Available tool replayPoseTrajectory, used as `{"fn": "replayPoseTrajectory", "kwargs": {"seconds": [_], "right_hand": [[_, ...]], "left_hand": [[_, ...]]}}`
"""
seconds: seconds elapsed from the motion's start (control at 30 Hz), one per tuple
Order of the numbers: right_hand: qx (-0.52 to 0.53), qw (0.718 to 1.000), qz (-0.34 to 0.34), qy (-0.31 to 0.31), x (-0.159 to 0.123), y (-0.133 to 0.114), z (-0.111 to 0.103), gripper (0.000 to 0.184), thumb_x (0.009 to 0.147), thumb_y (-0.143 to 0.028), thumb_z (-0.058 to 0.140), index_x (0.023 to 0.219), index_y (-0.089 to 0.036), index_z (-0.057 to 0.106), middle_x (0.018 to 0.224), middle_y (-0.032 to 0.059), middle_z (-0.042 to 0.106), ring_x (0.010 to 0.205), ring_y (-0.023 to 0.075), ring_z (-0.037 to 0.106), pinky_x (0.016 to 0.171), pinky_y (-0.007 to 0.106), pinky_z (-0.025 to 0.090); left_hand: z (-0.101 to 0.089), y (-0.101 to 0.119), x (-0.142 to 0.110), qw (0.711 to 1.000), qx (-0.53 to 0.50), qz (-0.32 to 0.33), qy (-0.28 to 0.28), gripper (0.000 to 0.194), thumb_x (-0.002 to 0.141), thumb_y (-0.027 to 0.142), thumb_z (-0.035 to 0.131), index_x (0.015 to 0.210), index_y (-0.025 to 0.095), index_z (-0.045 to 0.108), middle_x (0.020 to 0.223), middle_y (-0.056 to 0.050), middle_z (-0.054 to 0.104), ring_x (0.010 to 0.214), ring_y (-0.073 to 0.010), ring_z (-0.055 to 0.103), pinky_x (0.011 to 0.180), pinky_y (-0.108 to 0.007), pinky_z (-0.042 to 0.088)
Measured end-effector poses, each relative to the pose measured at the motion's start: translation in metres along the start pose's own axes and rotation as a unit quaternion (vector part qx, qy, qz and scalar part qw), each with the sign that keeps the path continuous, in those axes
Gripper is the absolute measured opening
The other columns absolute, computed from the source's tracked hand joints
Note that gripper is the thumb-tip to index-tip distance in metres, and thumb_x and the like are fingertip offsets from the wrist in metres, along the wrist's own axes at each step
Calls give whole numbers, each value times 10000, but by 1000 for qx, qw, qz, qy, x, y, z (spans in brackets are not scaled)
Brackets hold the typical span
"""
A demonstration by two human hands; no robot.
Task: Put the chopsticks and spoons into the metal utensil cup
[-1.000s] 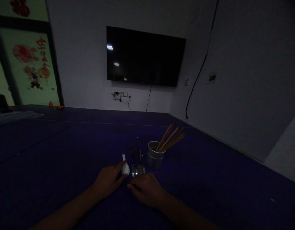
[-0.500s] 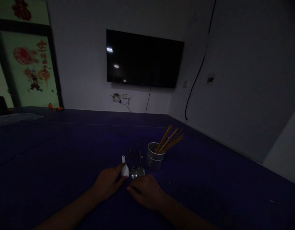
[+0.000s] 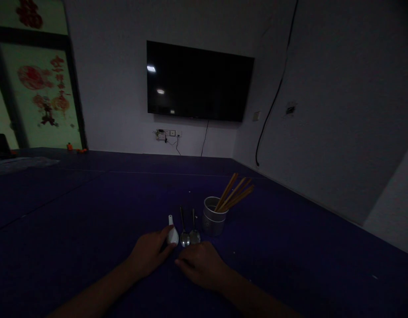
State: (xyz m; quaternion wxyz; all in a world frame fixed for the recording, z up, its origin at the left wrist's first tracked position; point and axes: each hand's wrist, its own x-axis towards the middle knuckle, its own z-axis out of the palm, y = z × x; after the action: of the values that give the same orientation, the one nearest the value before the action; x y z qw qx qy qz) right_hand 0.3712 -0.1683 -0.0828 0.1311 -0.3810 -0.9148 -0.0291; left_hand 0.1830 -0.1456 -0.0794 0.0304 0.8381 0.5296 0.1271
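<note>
In the head view, my left hand (image 3: 150,251) lies on the dark blue surface with its finger and thumb closed about the bowl of a white soup spoon (image 3: 172,237), whose handle points away from me. Just to the right, two metal spoons lie side by side, handles also pointing away: a left metal spoon (image 3: 185,240) and a right metal spoon (image 3: 194,237). My right hand (image 3: 202,266) rests loosely curled right in front of their bowls, with nothing visible in it. Whether it touches them I cannot tell.
A grey metal cup (image 3: 213,224) with several wooden chopsticks (image 3: 235,194) leaning right stands beyond my right hand. Clear plastic sheeting (image 3: 21,164) and small orange items (image 3: 81,150) lie far left. A television (image 3: 199,81) hangs on the wall.
</note>
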Motion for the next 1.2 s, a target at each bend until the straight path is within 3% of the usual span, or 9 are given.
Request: {"fn": "replayPoseTrajectory", "kwargs": {"seconds": [0.87, 1.2], "right_hand": [[7, 1000, 0, -4, 0, 0, 0, 260, 903, -315, 451, 806, -184, 654, 797, 21, 702, 723, 157, 639, 585, 234, 384], [15, 1000, 3, -18, 1, 1, -1, 265, 905, -337, 447, 832, -189, 655, 824, 23, 703, 741, 166, 639, 611, 245, 400]], "left_hand": [[-4, 3, -1, 1000, 6, -4, -10, 496, 887, 421, 330, 1323, 191, 389, 932, -87, 693, 826, -221, 655, 749, -313, 465], [-2, 2, -1, 1000, 3, 1, -3, 482, 891, 426, 331, 1317, 207, 387, 1001, -90, 684, 855, -218, 651, 758, -308, 467]]}}
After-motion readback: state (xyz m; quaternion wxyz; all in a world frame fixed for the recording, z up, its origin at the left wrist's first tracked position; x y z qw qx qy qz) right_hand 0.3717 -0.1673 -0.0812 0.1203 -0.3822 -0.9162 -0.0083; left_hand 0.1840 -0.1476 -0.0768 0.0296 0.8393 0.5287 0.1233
